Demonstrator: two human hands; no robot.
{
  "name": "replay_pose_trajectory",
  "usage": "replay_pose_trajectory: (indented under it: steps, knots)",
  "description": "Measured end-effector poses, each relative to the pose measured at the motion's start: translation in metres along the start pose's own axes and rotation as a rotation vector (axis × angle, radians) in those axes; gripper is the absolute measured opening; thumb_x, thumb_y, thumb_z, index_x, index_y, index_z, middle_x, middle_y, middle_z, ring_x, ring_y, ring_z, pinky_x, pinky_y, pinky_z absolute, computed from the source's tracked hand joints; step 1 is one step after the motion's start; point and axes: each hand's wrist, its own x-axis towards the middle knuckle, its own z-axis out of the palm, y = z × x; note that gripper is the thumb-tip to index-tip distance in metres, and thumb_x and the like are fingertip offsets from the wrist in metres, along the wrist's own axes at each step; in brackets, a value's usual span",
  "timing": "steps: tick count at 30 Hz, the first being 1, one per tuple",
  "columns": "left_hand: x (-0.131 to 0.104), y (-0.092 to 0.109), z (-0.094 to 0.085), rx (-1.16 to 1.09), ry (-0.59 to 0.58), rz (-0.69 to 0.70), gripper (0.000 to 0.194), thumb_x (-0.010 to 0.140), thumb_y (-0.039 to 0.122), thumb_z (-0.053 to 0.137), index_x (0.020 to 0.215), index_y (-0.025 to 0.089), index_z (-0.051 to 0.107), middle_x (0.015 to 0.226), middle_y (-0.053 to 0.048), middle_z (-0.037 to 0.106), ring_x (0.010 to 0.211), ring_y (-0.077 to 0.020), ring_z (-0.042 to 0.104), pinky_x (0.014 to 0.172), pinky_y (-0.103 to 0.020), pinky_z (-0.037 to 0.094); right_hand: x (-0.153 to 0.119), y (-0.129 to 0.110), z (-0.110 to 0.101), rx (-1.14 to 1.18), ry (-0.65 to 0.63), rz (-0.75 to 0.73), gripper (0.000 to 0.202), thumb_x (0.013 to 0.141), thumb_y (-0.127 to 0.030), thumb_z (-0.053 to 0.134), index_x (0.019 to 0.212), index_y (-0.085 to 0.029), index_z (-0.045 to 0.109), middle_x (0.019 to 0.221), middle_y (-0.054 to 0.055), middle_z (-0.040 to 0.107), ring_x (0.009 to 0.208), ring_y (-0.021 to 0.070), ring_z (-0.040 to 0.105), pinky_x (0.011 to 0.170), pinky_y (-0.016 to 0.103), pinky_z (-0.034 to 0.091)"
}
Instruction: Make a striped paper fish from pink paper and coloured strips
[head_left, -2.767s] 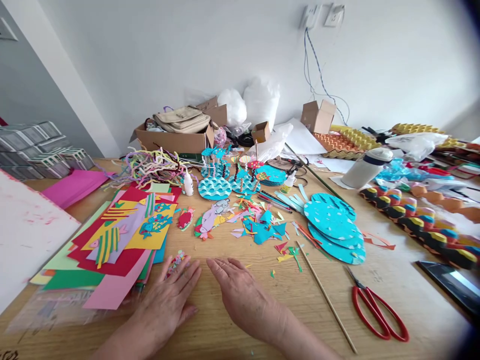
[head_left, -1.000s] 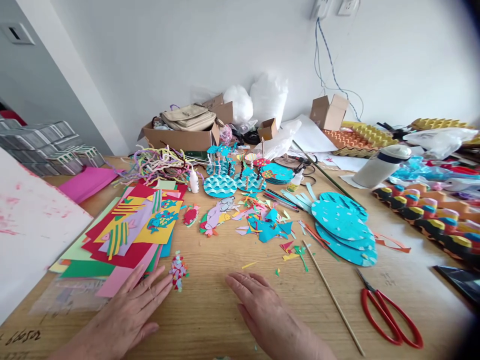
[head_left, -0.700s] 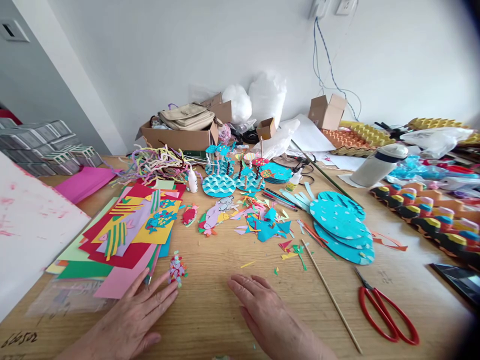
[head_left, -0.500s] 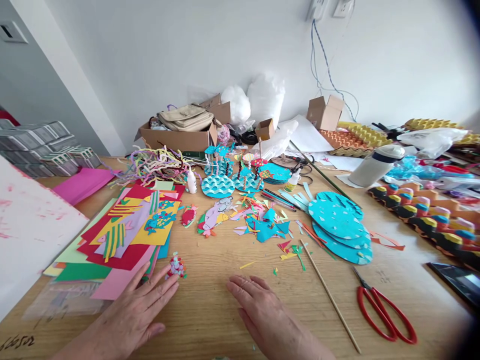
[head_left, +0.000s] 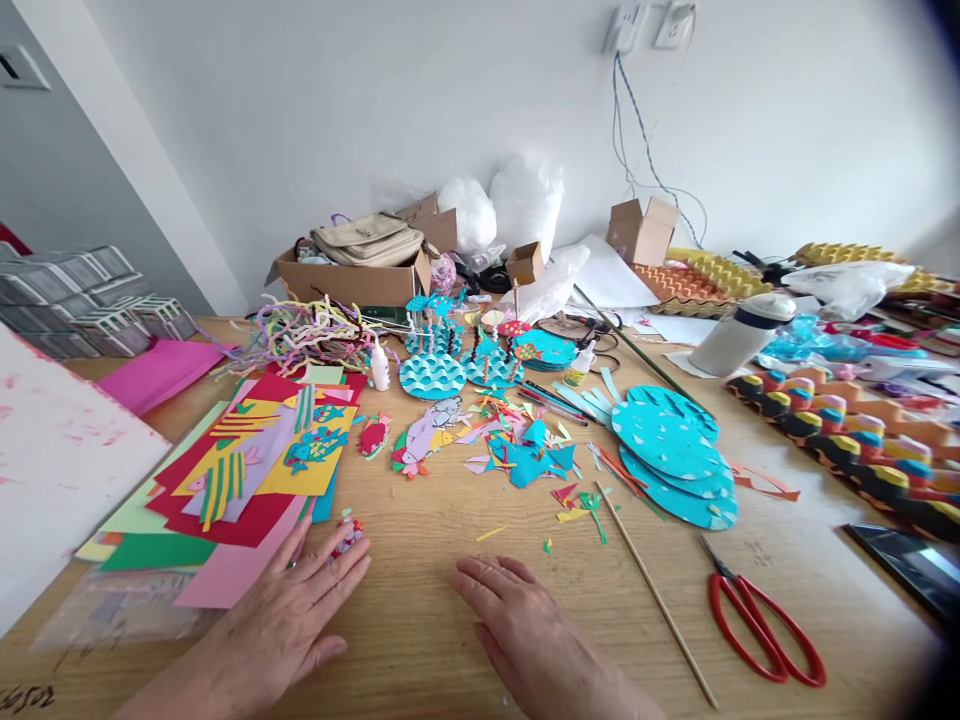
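Palm down at the lower left, my left hand (head_left: 296,610) has its fingers spread and partly covers a small heap of paper dots (head_left: 349,538). Beside it lie layered coloured paper sheets (head_left: 195,550) with cut paper fish on top. My right hand (head_left: 514,610) rests low on the wooden table, fingers stretched out, holding nothing. A thin wooden stick (head_left: 652,590) and red-handled scissors (head_left: 761,620) lie to its right. Beyond both hands are stacked paper fish (head_left: 424,440), a pile of paper scraps (head_left: 529,450) and a red paper fish (head_left: 373,436).
Blue discs (head_left: 667,440) lie on the right, beside a painted egg-carton piece (head_left: 847,440) and a white bottle (head_left: 742,335). Fish models on blue wavy bases (head_left: 433,375) stand at the back near a glue bottle (head_left: 380,365). Pipe cleaners (head_left: 307,335) pile up by a cardboard box (head_left: 345,280).
My left hand has shifted slightly right, covering more of the paper dots. My right hand stays nearly in place. The view has moved a little.
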Motion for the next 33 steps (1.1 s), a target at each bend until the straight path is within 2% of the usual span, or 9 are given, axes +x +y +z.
replay_pose_trajectory:
  steps: [4, 8, 11, 14, 18, 22, 28, 31, 33]
  knots:
    - [0.002, 0.002, 0.008, -0.020, -0.007, 0.004, 0.060, 0.080, 0.064, 0.037, 0.128, 0.029, 0.043, 0.129, 0.001, 0.051, 0.123, -0.0202, 0.038, 0.105, -0.038, -0.012, 0.002, -0.002, 0.001, 0.004, -0.013, -0.015, 0.042, 0.076, -0.006, 0.039, 0.113, -0.018, 0.055, 0.119, 0.008, 0.058, 0.111, 0.0212, 0.051, 0.098, 0.038, 0.035]
    - [-0.001, -0.004, 0.009, -0.002, 0.049, -0.038, 0.057, 0.079, 0.063, 0.041, 0.124, 0.030, 0.048, 0.127, 0.001, 0.053, 0.120, -0.0201, 0.041, 0.106, -0.038, -0.011, 0.003, -0.001, 0.001, 0.004, -0.019, -0.023, 0.041, 0.076, -0.006, 0.039, 0.113, -0.017, 0.054, 0.118, 0.008, 0.058, 0.111, 0.0216, 0.051, 0.098, 0.038, 0.036]
    - [-0.004, -0.012, 0.007, 0.007, 0.063, -0.017, 0.055, 0.081, 0.059, 0.041, 0.127, 0.029, 0.044, 0.129, 0.001, 0.051, 0.121, -0.0193, 0.041, 0.106, -0.039, -0.009, 0.003, 0.000, 0.001, 0.000, -0.031, -0.029, 0.042, 0.077, -0.007, 0.038, 0.115, -0.017, 0.053, 0.121, 0.009, 0.056, 0.113, 0.0220, 0.050, 0.098, 0.038, 0.035]
    - [-0.004, -0.023, 0.007, 0.048, 0.028, 0.015, 0.052, 0.087, 0.047, 0.041, 0.133, 0.026, 0.035, 0.132, -0.002, 0.048, 0.123, -0.0201, 0.039, 0.106, -0.041, -0.008, 0.004, 0.001, 0.004, -0.004, -0.028, -0.037, 0.042, 0.077, -0.007, 0.039, 0.115, -0.017, 0.053, 0.121, 0.009, 0.056, 0.112, 0.0220, 0.050, 0.098, 0.038, 0.035]
    - [0.003, -0.033, 0.014, 0.061, -0.067, -0.049, 0.048, 0.087, 0.040, 0.044, 0.132, 0.025, 0.037, 0.133, -0.004, 0.046, 0.121, -0.0237, 0.041, 0.105, -0.046, 0.005, 0.005, 0.002, 0.011, -0.005, 0.004, -0.050, 0.040, 0.074, -0.007, 0.041, 0.109, -0.019, 0.056, 0.114, 0.008, 0.061, 0.108, 0.0194, 0.053, 0.098, 0.034, 0.034]
    - [0.009, -0.033, 0.016, 0.021, -0.136, -0.076, 0.045, 0.085, 0.037, 0.047, 0.128, 0.024, 0.044, 0.131, -0.005, 0.049, 0.121, -0.0249, 0.042, 0.103, -0.047, 0.015, 0.005, 0.006, 0.015, -0.007, 0.008, -0.057, 0.039, 0.073, -0.008, 0.042, 0.108, -0.020, 0.056, 0.113, 0.007, 0.062, 0.107, 0.0182, 0.054, 0.099, 0.032, 0.033]
    - [0.003, -0.031, 0.007, 0.032, -0.046, -0.013, 0.048, 0.085, 0.041, 0.046, 0.131, 0.025, 0.039, 0.127, -0.001, 0.053, 0.118, -0.0230, 0.045, 0.103, -0.042, 0.016, 0.004, 0.008, 0.014, -0.007, -0.004, -0.055, 0.041, 0.075, -0.008, 0.042, 0.111, -0.020, 0.055, 0.117, 0.007, 0.059, 0.109, 0.0197, 0.053, 0.097, 0.034, 0.035]
    - [0.003, -0.029, 0.001, 0.082, 0.026, -0.010, 0.044, 0.085, 0.040, 0.045, 0.127, 0.025, 0.045, 0.125, -0.001, 0.055, 0.115, -0.0232, 0.047, 0.103, -0.041, 0.017, 0.005, 0.006, 0.012, -0.010, -0.019, -0.048, 0.038, 0.075, -0.008, 0.042, 0.109, -0.020, 0.056, 0.114, 0.008, 0.060, 0.107, 0.0197, 0.054, 0.098, 0.035, 0.034]
    - [0.006, -0.024, -0.005, 0.095, 0.114, -0.024, 0.036, 0.087, 0.033, 0.042, 0.121, 0.025, 0.051, 0.120, 0.000, 0.060, 0.111, -0.0209, 0.050, 0.104, -0.040, 0.015, 0.006, 0.004, 0.011, -0.011, -0.025, -0.051, 0.035, 0.076, -0.009, 0.043, 0.107, -0.020, 0.056, 0.113, 0.007, 0.061, 0.106, 0.0201, 0.054, 0.097, 0.035, 0.034]
